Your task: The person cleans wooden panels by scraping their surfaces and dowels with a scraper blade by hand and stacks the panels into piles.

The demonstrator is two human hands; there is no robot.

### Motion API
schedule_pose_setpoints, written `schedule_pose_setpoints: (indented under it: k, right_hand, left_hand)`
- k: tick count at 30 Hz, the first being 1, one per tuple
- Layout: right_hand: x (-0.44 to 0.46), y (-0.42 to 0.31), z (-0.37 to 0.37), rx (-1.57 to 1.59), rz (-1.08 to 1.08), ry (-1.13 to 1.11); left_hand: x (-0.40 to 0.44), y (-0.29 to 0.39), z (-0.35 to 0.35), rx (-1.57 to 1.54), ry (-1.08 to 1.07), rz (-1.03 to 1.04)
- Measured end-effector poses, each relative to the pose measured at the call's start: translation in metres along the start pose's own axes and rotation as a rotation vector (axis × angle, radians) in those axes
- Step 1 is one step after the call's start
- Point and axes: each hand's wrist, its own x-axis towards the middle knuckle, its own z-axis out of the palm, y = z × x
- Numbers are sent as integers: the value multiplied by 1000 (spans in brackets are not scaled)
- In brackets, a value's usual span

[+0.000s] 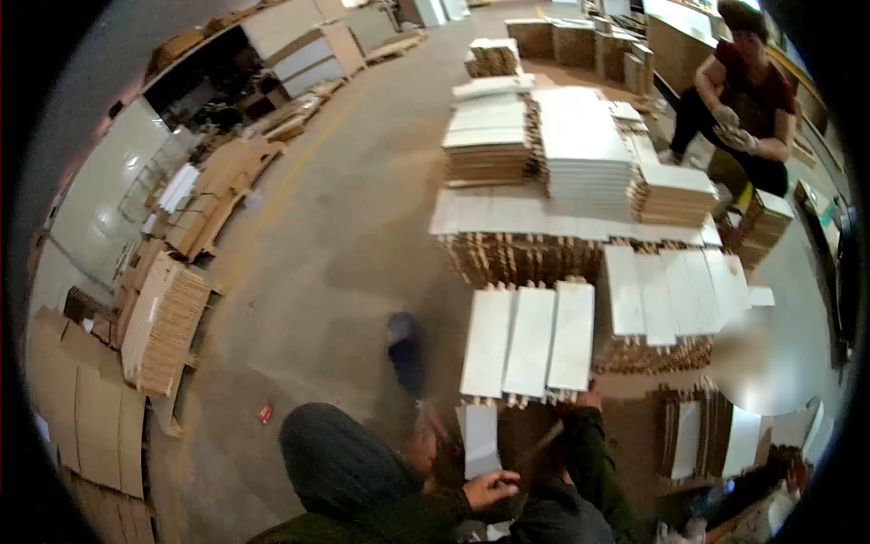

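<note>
My left hand [492, 490] is low in the middle, at the near end of a narrow white panel [481, 444]. Its fingers look stretched out to the right and slightly apart; whether they touch the panel is unclear. My right hand [589, 396] reaches forward to the near right corner of a low stack of white-topped panels [528, 340] laid in three columns. Its fingers are small and partly hidden, so their grip does not show. Dark sleeves cover both arms, and a dark rounded cloth shape [349, 458] blocks part of the lower view.
Taller stacks of white panels [584, 136] stand ahead, with another stack [675, 290] to the right. A co-worker [748, 100] with gloved hands is at the upper right. Flat cardboard [100, 408] and pallets line the left. A dark shoe [404, 349] is on the floor.
</note>
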Motion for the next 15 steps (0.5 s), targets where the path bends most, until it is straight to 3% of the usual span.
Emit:
schedule_pose_setpoints:
  k: [2, 4, 8, 10, 11, 13, 14, 15]
  right_hand:
    - [-9, -4, -7, 181, -12, 49]
    - [-29, 0, -19, 275, 42, 41]
    - [-80, 18, -54, 307, 158, -95]
    - [-108, 66, -5, 728, -137, 57]
    - [-131, 72, -14, 718, -83, 47]
    - [-172, 61, -61, 1512, -276, -121]
    - [-187, 66, -66, 1517, -227, -123]
    - [-199, 68, -66, 1798, -220, -204]
  left_hand:
    - [-6, 21, -3, -91, 14, 25]
    - [1, 11, -20, -58, -43, 181]
    - [13, 35, -28, -132, 17, 119]
    - [31, 54, -15, -172, 42, 6]
    - [42, 59, -5, -238, 51, 4]
    - [66, 73, 12, -294, 83, -41]
    - [74, 86, 26, -343, 71, -25]
    - [85, 96, 35, -388, 81, -11]
